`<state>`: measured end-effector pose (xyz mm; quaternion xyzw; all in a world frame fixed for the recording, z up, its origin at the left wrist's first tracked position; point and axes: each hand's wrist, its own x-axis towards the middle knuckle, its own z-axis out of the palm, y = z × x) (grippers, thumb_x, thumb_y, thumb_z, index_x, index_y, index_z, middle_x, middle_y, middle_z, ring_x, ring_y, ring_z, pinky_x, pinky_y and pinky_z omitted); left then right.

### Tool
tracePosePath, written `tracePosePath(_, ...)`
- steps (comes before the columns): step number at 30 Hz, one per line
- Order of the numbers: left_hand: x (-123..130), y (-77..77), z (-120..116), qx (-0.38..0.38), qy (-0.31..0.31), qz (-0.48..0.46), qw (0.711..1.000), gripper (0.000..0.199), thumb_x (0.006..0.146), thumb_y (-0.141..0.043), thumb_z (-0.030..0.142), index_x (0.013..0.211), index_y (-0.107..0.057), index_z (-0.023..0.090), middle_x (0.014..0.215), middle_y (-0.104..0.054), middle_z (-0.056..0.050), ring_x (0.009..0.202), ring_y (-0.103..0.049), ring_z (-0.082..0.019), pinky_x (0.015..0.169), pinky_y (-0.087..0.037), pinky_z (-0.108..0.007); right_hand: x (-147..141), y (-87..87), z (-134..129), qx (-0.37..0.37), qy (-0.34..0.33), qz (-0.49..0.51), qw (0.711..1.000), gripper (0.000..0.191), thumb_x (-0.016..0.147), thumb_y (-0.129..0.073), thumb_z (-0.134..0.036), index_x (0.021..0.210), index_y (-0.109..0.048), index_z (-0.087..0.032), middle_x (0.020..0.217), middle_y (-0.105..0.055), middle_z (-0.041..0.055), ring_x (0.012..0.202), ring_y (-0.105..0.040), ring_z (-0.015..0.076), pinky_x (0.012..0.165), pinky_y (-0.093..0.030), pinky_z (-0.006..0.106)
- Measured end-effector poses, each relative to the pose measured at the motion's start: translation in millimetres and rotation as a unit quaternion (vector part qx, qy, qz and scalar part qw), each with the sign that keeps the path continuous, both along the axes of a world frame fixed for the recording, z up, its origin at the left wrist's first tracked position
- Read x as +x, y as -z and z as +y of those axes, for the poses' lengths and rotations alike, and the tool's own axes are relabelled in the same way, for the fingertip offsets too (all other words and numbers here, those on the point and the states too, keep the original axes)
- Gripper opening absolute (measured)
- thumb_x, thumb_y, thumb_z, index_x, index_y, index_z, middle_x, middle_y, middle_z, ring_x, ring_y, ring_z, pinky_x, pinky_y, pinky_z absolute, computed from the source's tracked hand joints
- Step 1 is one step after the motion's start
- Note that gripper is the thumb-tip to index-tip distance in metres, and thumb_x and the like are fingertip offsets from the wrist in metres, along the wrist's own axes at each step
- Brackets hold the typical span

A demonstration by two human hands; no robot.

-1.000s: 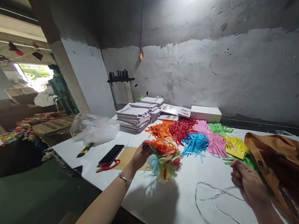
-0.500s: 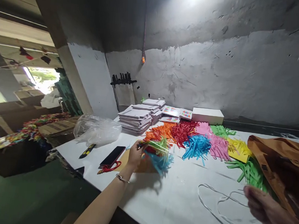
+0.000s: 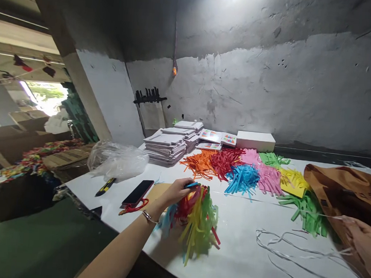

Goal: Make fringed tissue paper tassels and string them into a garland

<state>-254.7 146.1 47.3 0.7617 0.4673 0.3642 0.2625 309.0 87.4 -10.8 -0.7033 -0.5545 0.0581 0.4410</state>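
My left hand [image 3: 181,191] is closed on the top of a bunch of multicoloured paper tassels [image 3: 196,221], which hang in yellow, green, red and blue strips over the white table [image 3: 228,253]. At the right edge, my right hand [image 3: 363,243] pinches a thin white string [image 3: 316,214]. More of the string lies in loose loops [image 3: 295,257] on the table below it. Behind the hands lie fringed paper piles in orange [image 3: 199,163], dark red [image 3: 227,163], blue [image 3: 243,178], pink [image 3: 269,179], yellow [image 3: 293,179] and green [image 3: 310,213].
Stacked white cards [image 3: 165,146] stand near the wall beside a white box [image 3: 256,141]. A plastic bag [image 3: 118,159], a yellow-black cutter [image 3: 106,186] and a phone [image 3: 138,192] with a red cord are at the left. Brown cloth [image 3: 345,186] covers the right side.
The tassels in my left hand have swung round and now hang down, more spread out. My right hand has moved right and up, with the string stretched from it. The view has shifted slightly.
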Motion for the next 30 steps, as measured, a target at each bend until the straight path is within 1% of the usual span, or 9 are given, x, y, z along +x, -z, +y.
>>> tracePosePath(2,12,-1.2,-3,-0.008,0.007,0.006,1.0,0.02,0.084,-0.061,0.036,0.084,-0.068,0.017,0.079,-0.065,0.0,0.074,-0.054,-0.017,0.072,-0.045,-0.027,-14,-2.1,4,0.012,0.034,-0.035,0.999,0.031,0.07,-0.057,-0.055,0.073,-0.065,-0.025,0.076,-0.065,0.0237,0.065,-0.057,0.0357,0.065,-0.039,0.055)
tracePosePath(4,26,-2.5,-8,-0.018,0.016,0.003,1.0,0.022,0.086,-0.059,0.038,0.091,-0.067,0.018,0.088,-0.067,-0.002,0.081,-0.056,-0.019,0.077,-0.046,-0.029,-45,-2.7,5,0.035,0.011,-0.062,0.997,0.032,0.07,-0.057,-0.048,0.084,-0.069,-0.022,0.098,-0.066,0.0279,0.086,-0.06,0.0421,0.077,-0.04,0.059)
tracePosePath(6,41,-2.4,-14,-0.032,0.027,-0.007,0.999,0.025,0.088,-0.056,0.039,0.098,-0.066,0.018,0.096,-0.068,-0.003,0.088,-0.057,-0.021,0.082,-0.046,-0.03,-89,-2.1,3,0.057,-0.071,-0.071,0.993,0.033,0.075,-0.054,-0.045,0.091,-0.07,-0.022,0.105,-0.068,0.0213,0.099,-0.061,0.0395,0.088,-0.042,0.056)
tracePosePath(9,59,1.9,-21,-0.062,0.046,-0.028,0.997,0.029,0.092,-0.051,0.042,0.099,-0.066,0.018,0.1,-0.068,-0.005,0.091,-0.058,-0.022,0.085,-0.046,-0.032,-160,-0.7,-4,0.068,-0.22,-0.062,0.971,0.028,0.088,-0.052,-0.043,0.097,-0.071,-0.025,0.104,-0.071,0.0092,0.102,-0.064,0.0279,0.095,-0.045,0.045)
tracePosePath(14,80,16.5,-24,-0.118,0.082,-0.079,0.987,0.029,0.091,-0.049,0.04,0.099,-0.065,0.017,0.098,-0.067,-0.005,0.092,-0.057,-0.022,0.086,-0.046,-0.033,-241,5.6,1,0.069,-0.335,-0.005,0.94,0.03,0.091,-0.057,-0.04,0.114,-0.066,-0.023,0.114,-0.069,0.0075,0.107,-0.064,0.0237,0.094,-0.048,0.038)
tracePosePath(18,85,27.9,-24,-0.157,0.103,-0.126,0.974,0.025,0.086,-0.055,0.036,0.098,-0.065,0.016,0.095,-0.066,-0.004,0.089,-0.056,-0.021,0.082,-0.046,-0.032,-272,14.3,15,0.068,-0.339,0.056,0.937,0.038,0.085,-0.065,-0.038,0.119,-0.06,-0.02,0.11,-0.069,0.008,0.1,-0.065,0.0233,0.091,-0.05,0.037)
tracePosePath(21,84,32.6,-25,-0.185,0.112,-0.162,0.963,0.021,0.078,-0.06,0.029,0.094,-0.062,0.016,0.087,-0.063,-0.003,0.081,-0.056,-0.018,0.076,-0.046,-0.029,-285,19.2,19,0.067,-0.31,0.102,0.943,0.03,0.087,-0.06,-0.031,0.114,-0.059,-0.018,0.096,-0.069,0.0065,0.088,-0.064,0.022,0.084,-0.049,0.036)
tracePosePath(25,78,34.9,-24,-0.199,0.1,-0.195,0.955,0.024,0.074,-0.065,0.03,0.092,-0.058,0.016,0.084,-0.061,-0.002,0.077,-0.057,-0.016,0.074,-0.046,-0.028,-289,21.9,17,0.055,-0.294,0.166,0.94,0.02,0.089,-0.056,-0.035,0.1,-0.059,-0.019,0.086,-0.066,0.004,0.075,-0.06,0.0185,0.071,-0.047,0.03)
tracePosePath(30,79,40.4,-24,-0.166,0.061,-0.194,0.965,0.019,0.074,-0.065,0.03,0.085,-0.057,0.017,0.078,-0.058,0.0,0.073,-0.054,-0.015,0.072,-0.044,-0.027,-292,21.0,14,0.017,-0.339,0.212,0.917,0.022,0.086,-0.061,-0.041,0.089,-0.063,-0.02,0.082,-0.067,0.0025,0.07,-0.059,0.0169,0.065,-0.047,0.027)
